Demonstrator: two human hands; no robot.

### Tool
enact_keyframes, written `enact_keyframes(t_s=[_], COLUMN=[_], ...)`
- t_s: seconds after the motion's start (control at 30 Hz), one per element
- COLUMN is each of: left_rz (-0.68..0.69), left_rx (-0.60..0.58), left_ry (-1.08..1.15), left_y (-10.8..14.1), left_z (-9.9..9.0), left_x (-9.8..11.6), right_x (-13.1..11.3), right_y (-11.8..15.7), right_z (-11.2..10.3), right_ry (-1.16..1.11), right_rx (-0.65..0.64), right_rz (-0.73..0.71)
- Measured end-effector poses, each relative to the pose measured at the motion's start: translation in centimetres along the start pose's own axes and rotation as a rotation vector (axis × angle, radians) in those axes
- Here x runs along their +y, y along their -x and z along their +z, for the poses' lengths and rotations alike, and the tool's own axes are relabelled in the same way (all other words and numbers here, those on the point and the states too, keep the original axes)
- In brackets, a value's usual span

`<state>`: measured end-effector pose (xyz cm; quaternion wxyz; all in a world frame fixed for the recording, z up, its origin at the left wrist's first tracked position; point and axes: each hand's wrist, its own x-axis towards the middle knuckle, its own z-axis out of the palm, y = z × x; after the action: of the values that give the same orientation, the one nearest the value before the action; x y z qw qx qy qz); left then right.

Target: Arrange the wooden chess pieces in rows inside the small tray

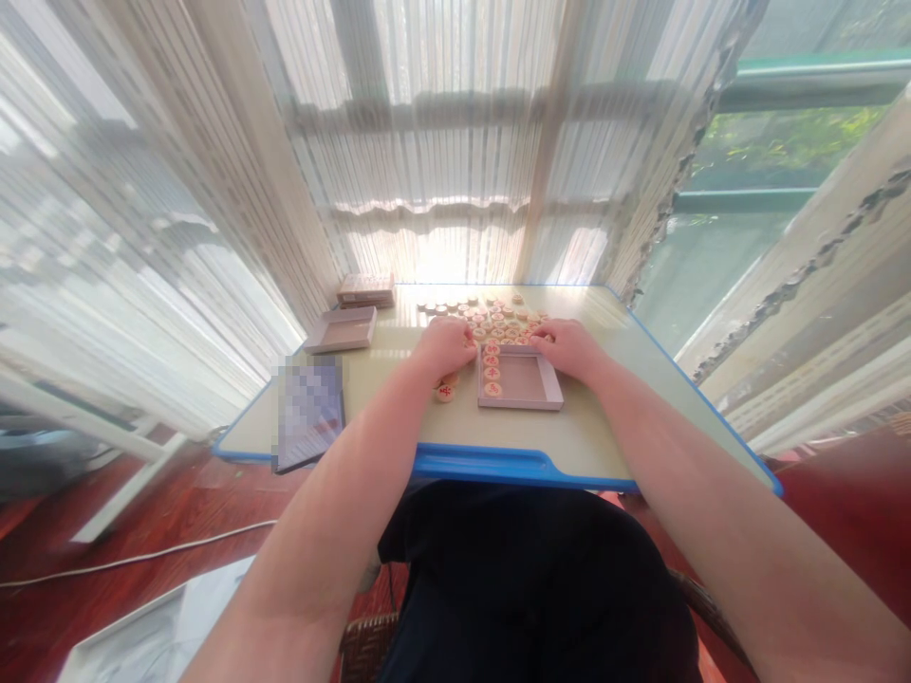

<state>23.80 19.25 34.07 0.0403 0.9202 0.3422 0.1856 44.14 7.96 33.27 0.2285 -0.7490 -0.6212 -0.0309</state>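
Observation:
A shallow open cardboard box (523, 406) lies on the table, with a column of round xiangqi pieces (492, 373) along its left side. My left hand (448, 347) is at the box's upper left corner, its fingers curled closed around what looks like a xiangqi piece. At the upper right corner, my right hand (567, 347) has its fingers pinched together by the rim and nearby pieces; what they hold is hidden. Beyond the box spreads a heap of loose xiangqi pieces (502, 327). A few more pieces (445, 392) lie below my left hand.
On the left of the blue-edged table (384, 398) are a box lid or second tray (345, 330), stacked flat boxes (365, 288) and a tablet-like device (311, 413), partly blurred. A blue ledge (484, 462) runs along the near edge. Curtains (441, 142) hang behind.

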Motion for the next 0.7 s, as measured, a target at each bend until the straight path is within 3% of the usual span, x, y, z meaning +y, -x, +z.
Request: enact_keyframes(t_s=[0.23, 0.4, 0.57, 0.7], left_rz=[-0.037, 0.017, 0.089, 0.104], left_rx=[0.035, 0.142, 0.111, 0.102], left_ry=[0.113, 0.321, 0.535, 0.635], left_y=[0.1, 0.1, 0.0, 0.0], left_z=[-0.4, -0.3, 0.4, 0.6], left_x=[-0.2, 0.0, 0.4, 0.8], right_x=[-0.1, -0.1, -0.6, -1.6], right_y=[0.0, 0.0, 0.2, 0.6], right_z=[-0.1, 0.0, -0.3, -0.6], right_ry=[0.019, 0.000, -0.141, -0.355], right_rx=[0.001, 0.016, 0.201, 0.286], right_rz=[-0.008, -0.006, 0.021, -0.080])
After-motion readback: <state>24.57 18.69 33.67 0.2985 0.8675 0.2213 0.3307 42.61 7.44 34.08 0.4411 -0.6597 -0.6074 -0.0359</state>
